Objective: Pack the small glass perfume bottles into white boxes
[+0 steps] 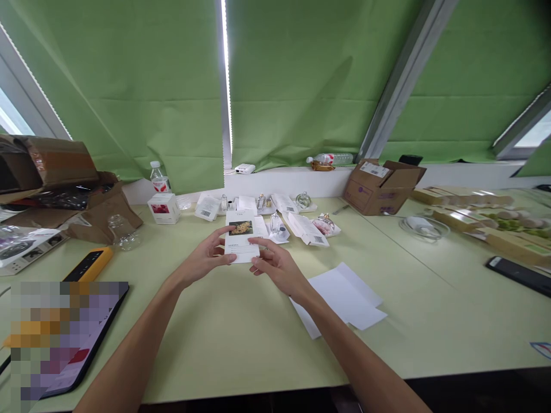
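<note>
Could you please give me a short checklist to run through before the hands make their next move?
1. White rectangular printed item held by the left hand: ok.
2. Right hand gripping it firmly: cannot tell; its fingers are at the lower right edge.
3. Item's colour picture facing the camera: ok.
4. Item's back: cannot tell; hidden.
5. Flat white paper fully visible: not ok; the right forearm covers part.

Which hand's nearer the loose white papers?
Right. The right hand is just left of the papers; the left hand is farther left, holding the white card.
</note>
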A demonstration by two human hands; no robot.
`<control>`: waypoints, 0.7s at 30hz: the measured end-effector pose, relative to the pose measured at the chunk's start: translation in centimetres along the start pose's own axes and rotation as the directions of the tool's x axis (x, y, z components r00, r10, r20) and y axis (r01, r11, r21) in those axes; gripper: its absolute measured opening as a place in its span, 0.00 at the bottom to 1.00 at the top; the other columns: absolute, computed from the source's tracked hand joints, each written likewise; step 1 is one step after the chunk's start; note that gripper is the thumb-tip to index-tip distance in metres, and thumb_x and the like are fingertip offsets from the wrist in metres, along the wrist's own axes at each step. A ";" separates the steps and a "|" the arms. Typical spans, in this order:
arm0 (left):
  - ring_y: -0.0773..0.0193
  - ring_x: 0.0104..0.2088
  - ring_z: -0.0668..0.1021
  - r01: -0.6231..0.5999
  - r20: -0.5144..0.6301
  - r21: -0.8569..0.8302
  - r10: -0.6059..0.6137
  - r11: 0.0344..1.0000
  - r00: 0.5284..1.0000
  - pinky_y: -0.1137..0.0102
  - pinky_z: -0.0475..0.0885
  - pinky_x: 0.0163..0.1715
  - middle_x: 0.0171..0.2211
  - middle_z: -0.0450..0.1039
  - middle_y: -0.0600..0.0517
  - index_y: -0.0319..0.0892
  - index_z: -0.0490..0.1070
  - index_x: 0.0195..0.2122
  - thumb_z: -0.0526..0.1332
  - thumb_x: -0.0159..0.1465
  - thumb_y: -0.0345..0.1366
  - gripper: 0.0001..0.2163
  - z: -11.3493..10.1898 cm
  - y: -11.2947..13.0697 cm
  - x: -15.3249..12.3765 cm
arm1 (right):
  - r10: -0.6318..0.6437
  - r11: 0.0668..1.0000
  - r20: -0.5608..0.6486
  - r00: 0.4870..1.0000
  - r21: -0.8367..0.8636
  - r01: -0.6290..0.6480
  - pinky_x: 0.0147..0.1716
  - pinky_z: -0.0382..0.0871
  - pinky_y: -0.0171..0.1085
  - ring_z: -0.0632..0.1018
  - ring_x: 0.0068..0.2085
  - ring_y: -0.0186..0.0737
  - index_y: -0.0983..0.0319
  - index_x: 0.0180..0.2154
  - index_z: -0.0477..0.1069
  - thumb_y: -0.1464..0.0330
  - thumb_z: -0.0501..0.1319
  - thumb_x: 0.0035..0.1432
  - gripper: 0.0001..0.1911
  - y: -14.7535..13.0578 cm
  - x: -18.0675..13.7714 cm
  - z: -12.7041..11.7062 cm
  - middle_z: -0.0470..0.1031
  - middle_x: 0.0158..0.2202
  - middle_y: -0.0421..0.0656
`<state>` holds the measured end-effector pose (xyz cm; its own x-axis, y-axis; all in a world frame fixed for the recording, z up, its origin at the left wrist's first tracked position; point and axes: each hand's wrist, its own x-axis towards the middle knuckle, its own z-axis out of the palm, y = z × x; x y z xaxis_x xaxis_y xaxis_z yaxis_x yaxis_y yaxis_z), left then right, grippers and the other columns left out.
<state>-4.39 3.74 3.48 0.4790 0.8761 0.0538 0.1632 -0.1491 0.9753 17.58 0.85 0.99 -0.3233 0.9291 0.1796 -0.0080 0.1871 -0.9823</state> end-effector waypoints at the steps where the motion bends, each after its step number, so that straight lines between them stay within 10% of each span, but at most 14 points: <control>1: 0.56 0.46 0.73 0.003 0.003 0.002 -0.003 1.000 1.000 0.57 0.68 0.48 0.50 0.67 0.46 0.53 0.53 0.63 0.65 0.59 0.43 0.33 0.0 0.0 0.0 | -0.001 1.000 0.001 1.000 0.000 0.001 0.41 0.72 0.43 0.77 0.37 0.38 0.55 0.56 0.64 0.63 0.60 0.59 0.23 0.0 0.0 0.0 0.75 0.41 0.43; 21: 0.55 0.46 0.74 0.025 0.003 0.057 -0.025 0.998 1.000 0.55 0.67 0.49 0.48 0.69 0.46 0.54 0.51 0.64 0.65 0.58 0.45 0.35 -0.2 -0.1 -0.1 | -0.001 1.000 0.014 1.000 0.003 0.001 0.43 0.72 0.44 0.77 0.37 0.37 0.55 0.56 0.63 0.64 0.60 0.59 0.23 0.2 -0.1 0.0 0.75 0.43 0.44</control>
<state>-4.65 3.77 3.37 0.4771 0.8784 0.0291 0.2238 -0.1535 0.9625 17.61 0.76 0.80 -0.3364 0.9244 0.1798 -0.0115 0.1869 -0.9823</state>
